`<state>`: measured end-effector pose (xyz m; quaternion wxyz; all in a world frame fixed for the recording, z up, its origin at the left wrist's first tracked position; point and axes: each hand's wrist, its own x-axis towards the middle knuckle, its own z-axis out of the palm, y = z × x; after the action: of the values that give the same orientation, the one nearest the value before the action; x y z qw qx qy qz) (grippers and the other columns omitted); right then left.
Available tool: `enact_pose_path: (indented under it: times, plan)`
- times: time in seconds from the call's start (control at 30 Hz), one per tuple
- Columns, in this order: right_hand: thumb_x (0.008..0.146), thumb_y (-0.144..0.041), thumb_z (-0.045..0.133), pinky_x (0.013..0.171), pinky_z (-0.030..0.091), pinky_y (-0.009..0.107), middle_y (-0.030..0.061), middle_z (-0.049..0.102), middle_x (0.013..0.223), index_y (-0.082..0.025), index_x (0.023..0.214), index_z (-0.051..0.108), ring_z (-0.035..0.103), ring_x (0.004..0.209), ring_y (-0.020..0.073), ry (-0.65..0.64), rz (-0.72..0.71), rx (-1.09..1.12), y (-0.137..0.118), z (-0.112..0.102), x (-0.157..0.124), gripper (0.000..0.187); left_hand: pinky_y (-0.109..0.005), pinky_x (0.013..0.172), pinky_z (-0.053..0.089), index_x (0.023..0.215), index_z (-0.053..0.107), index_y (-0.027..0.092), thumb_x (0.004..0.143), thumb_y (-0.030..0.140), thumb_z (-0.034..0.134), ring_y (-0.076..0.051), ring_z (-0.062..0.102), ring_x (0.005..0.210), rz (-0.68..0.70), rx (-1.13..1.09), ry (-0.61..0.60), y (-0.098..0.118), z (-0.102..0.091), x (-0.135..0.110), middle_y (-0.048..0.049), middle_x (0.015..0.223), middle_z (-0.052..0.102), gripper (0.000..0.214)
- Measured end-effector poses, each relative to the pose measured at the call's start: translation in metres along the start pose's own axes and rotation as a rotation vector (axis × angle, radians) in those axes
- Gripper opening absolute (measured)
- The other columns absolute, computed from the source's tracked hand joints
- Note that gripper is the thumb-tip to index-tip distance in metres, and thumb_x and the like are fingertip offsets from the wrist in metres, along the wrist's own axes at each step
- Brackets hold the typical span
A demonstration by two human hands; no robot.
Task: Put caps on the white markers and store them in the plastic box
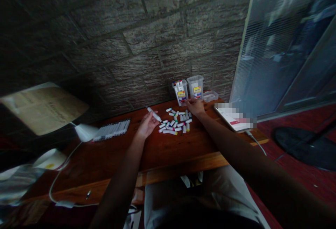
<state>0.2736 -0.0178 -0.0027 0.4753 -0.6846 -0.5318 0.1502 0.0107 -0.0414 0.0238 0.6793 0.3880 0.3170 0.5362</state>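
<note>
My left hand (147, 124) is closed around a white marker (154, 114), holding it slanted above the wooden table (110, 155). A loose pile of white markers with coloured caps (175, 123) lies just right of that hand. My right hand (194, 106) rests at the far edge of the pile, near two clear plastic marker boxes (187, 90); its fingers are curled down on the table and what they touch is hidden.
A row of markers in a tray (112, 130) lies at the left, beside a white lamp (85, 131) with a cable. A clear lid (210, 96) and a white device (235, 119) sit at the right. Stone wall behind, fan base (301, 145) on the floor.
</note>
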Motion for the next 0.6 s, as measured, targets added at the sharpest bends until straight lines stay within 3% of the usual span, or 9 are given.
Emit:
enact_pose_path:
  times: [0.23,0.6]
  plan:
    - [0.082,-0.031,0.065,0.08,0.051,0.023,0.0003,0.076,0.096,-0.025,0.094,0.075,0.07,0.09,0.018,-0.196,-0.153,-0.181,0.009,0.009,0.0,0.017,-0.022,0.059,0.048,0.077,0.069,0.014,0.076,0.028,0.077,-0.01,0.062,0.056,0.042,-0.015,-0.024,-0.003,-0.006,0.004,0.0007,0.061,0.066,0.016]
    - [0.075,-0.024,0.071,0.078,0.051,0.026,0.0006,0.076,0.092,-0.023,0.085,0.075,0.07,0.088,0.0186,-0.209,-0.165,-0.057,0.014,0.013,0.003,0.011,-0.026,0.063,0.052,0.076,0.068,0.015,0.075,0.024,0.078,-0.012,0.066,0.062,0.028,-0.016,-0.049,-0.006,-0.01,0.006,-0.0009,0.07,0.07,0.014]
